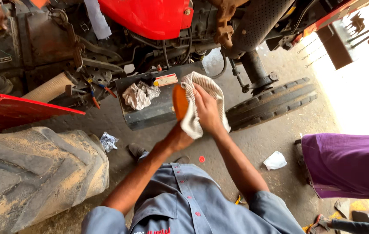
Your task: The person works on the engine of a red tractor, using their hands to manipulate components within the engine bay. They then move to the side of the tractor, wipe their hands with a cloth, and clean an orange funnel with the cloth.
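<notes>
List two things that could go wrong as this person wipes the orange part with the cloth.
1. The orange part is largely wrapped in the striped cloth, gripped from below by the left hand; it might slip to the concrete floor.
2. The crumpled rag on the dark metal panel could slide off if bumped.

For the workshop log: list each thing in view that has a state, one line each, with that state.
orange part: held up, partly wrapped in the cloth.
striped cloth: draped over the part, pressed by the right hand.
right hand: closed on the cloth.
left hand: mostly hidden under the cloth, grip unclear.
crumpled rag: lying loose on the dark panel.
front tyre: on the floor, dusty.
rear tyre: caked with dried mud.
</notes>
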